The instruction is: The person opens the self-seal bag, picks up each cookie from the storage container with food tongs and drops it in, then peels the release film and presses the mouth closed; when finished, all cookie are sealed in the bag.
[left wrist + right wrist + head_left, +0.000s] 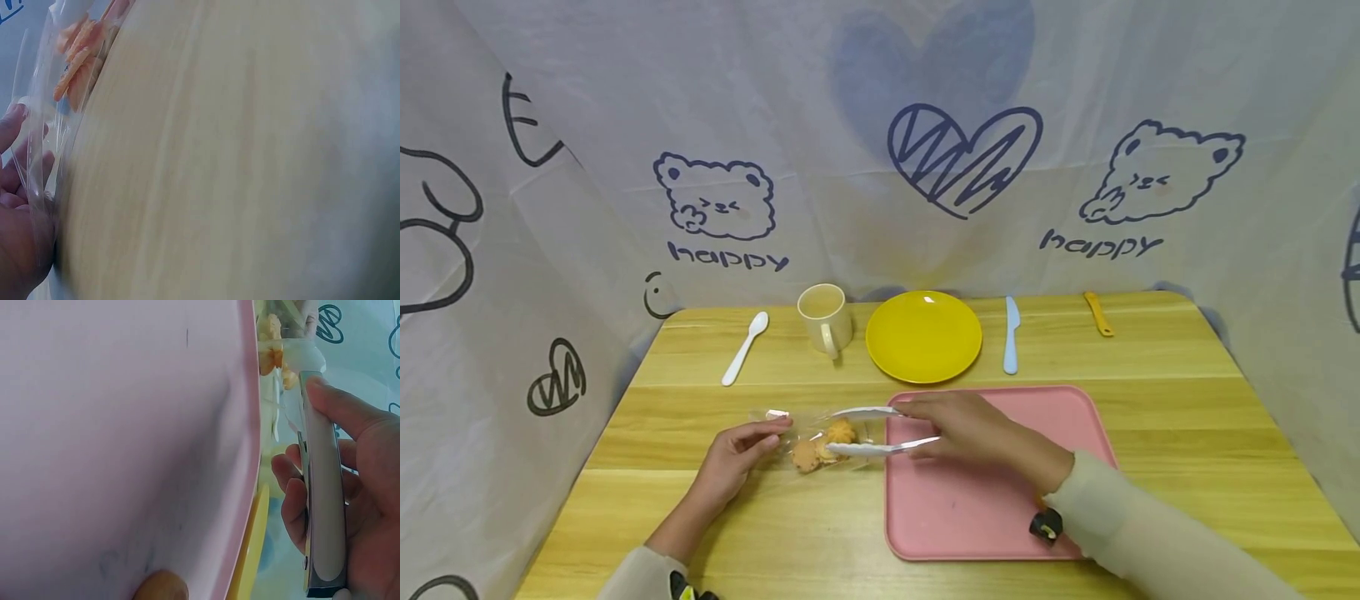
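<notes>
In the head view, my left hand (739, 454) holds the left end of a clear plastic bag (781, 463), its thumb and fingers at the film. Several golden-brown cookies (806, 457) lie inside. From the right, my right hand (973, 429) grips a pair of tongs (868, 450) with white tips and silver arms. The arms stand apart, one tip beyond the cookies and the other overlapping their near side. In the right wrist view, the thumb presses along the grey tong handle (326, 487) while the fingers curl round the other side.
A pink tray (955, 517) lies under my right forearm. Along the back stand a white spoon (746, 348), a cream mug (826, 321), a yellow plate (923, 337), a pale blue knife (1011, 337) and a small orange-yellow handle (1098, 314). Printed curtains enclose the wooden table (805, 542).
</notes>
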Motion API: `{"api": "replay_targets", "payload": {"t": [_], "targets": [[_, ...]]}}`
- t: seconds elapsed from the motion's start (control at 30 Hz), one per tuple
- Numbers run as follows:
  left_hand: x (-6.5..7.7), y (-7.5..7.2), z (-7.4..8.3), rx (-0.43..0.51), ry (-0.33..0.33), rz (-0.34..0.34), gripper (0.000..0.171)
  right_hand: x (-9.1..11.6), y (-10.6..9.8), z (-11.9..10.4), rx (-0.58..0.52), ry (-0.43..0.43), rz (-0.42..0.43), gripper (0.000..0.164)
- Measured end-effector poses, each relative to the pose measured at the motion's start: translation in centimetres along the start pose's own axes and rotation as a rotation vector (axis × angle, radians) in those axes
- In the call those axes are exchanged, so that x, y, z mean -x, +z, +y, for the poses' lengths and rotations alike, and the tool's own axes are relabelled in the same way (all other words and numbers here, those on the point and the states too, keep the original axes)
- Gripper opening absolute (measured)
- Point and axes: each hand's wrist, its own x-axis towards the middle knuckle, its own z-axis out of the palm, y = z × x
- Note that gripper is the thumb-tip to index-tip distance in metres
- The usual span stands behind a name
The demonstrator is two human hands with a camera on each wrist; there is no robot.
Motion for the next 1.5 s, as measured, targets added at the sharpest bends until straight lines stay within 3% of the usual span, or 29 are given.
{"api": "replay_targets", "payload": {"t": [0.47, 0.8, 1.5], "targets": [[0.0, 0.0, 0.0, -0.018, -0.015, 0.012, 0.028, -2.1, 1.7, -1.4, -0.059, -0.065, 0.035, 0.066], [0.0, 0.1, 0.0, 0.000, 0.020, 0.008, 0.027, -2.8, 2.3, -2.5, -0.049, -0.006, 0.015, 0.067], [0.1, -0.1, -0.1, 0.006, -0.004, -0.002, 0.029, -0.2, 0.4, -1.4, -0.042, 0.011, 0.030, 0.074]]}}
